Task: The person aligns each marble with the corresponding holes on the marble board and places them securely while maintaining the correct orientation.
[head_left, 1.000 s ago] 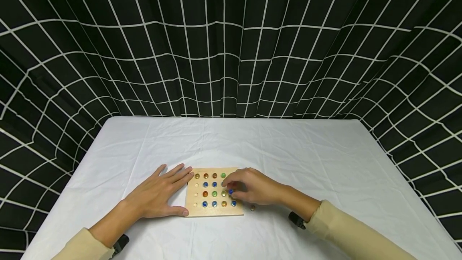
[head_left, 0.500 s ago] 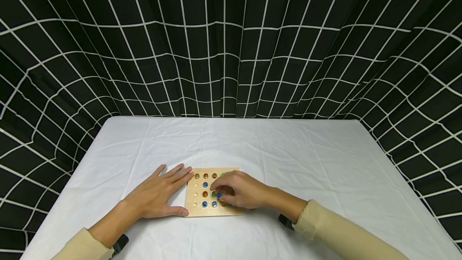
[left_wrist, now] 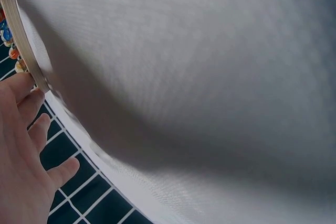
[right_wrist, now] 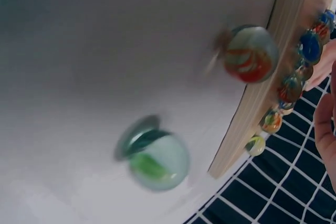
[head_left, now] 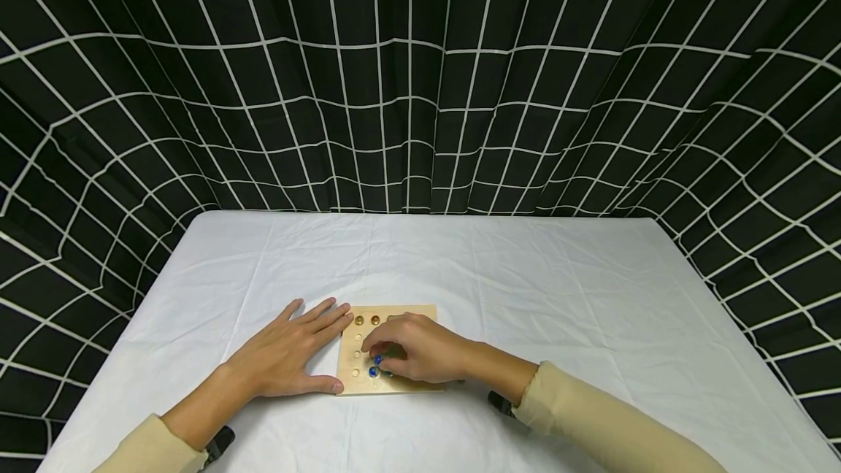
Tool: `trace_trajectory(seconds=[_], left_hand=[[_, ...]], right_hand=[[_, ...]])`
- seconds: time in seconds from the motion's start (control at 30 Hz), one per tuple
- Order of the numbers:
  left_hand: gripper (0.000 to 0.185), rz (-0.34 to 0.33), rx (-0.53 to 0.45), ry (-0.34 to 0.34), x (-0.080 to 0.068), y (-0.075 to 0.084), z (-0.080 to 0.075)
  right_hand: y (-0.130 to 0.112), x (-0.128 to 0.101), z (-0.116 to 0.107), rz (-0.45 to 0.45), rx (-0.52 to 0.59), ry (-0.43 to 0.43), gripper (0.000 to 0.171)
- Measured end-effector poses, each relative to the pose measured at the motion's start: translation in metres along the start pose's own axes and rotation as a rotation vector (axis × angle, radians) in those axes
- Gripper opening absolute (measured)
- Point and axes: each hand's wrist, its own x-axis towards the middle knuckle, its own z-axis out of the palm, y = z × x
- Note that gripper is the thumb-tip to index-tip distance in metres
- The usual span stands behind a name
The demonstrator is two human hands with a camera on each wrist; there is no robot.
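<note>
A wooden marble board (head_left: 347, 386) with rows of round hollows lies on the white cloth. My right hand (head_left: 423, 349) is over it, pinching a blue marble (head_left: 378, 360) between thumb and fingers above the left part. Just in front of that one, another blue marble (head_left: 373, 371) sits in a hollow. Most other seated marbles are hidden under the right hand; two amber-brown ones (head_left: 375, 320) show in the back row. Several hollows in the left column hold nothing. My left hand (head_left: 289, 352) lies with spread, straight fingers at the board's left edge, fingertips touching it.
Two loose marbles, one with red swirls (right_wrist: 251, 56) and one clear with green (right_wrist: 160, 162), lie on the cloth beside the board in the right wrist view. A black curtain (head_left: 420, 93) with white grid lines stands behind the table.
My right hand has moved left across the board, carrying the blue marble from the right side toward the left column. The left hand and the board have stayed in place.
</note>
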Motion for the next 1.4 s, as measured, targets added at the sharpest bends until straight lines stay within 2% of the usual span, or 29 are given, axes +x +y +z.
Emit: trace_trajectory(seconds=[0.5, 0.9, 1.23, 1.4], left_hand=[[0.097, 0.01, -0.001, -0.003, 0.0, 0.0, -0.001], [0.097, 0.008, -0.007, -0.002, 0.0, -0.001, -0.001], [0.098, 0.005, -0.01, -0.007, 0.0, -0.001, -0.001], [0.1, -0.009, -0.01, -0.03, 0.0, -0.001, -0.002]], right_hand=[[-0.006, 0.017, 0.012, -0.066, -0.042, -0.011, 0.021], [-0.006, 0.025, 0.019, -0.059, -0.102, -0.039, 0.02], [-0.006, 0.026, 0.02, -0.078, -0.147, -0.038, 0.02], [-0.006, 0.023, 0.013, -0.07, -0.115, -0.021, 0.021]])
